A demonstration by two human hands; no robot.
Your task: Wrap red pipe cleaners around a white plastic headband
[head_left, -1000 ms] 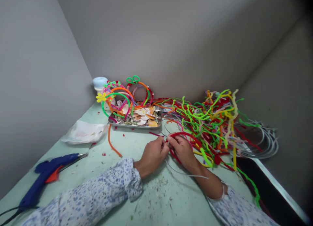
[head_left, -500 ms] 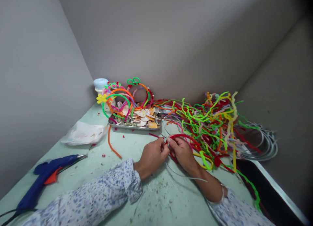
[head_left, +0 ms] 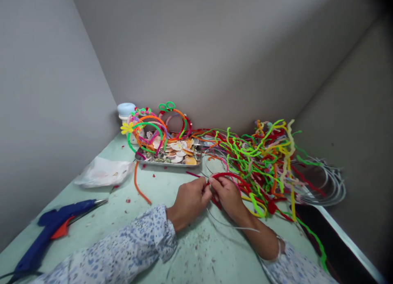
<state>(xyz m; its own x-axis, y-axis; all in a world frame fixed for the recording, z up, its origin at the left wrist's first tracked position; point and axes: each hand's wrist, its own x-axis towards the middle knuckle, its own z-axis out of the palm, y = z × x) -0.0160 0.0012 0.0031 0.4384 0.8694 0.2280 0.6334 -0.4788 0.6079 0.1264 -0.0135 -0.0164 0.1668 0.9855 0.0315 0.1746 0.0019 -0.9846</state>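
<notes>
My left hand (head_left: 190, 199) and my right hand (head_left: 229, 199) meet low over the table, thumbs and fingertips pinched together. Between them is a fuzzy red pipe cleaner (head_left: 227, 174), which arches over my right fingers and shows again below them. Both hands grip it; the exact spot under the fingertips is hidden. A thin pale wire (head_left: 229, 226) curves out beneath my hands toward the right wrist, and I cannot tell whether it is attached to the red piece. A short magenta stem (head_left: 193, 174) lies just beyond my left knuckles.
A metal tray (head_left: 167, 165) of seashells stands behind, with looped pipe-cleaner headbands (head_left: 150, 124) on it. Loose pipe cleaners (head_left: 251, 153) heap up at right beside a wire coil (head_left: 333, 190). A blue glue gun (head_left: 52, 231) and a plastic bag (head_left: 104, 172) lie left.
The view has tilted slightly, so most things sit a little lower. Both hands keep their pinch on the red pipe cleaner, with hardly any movement.
</notes>
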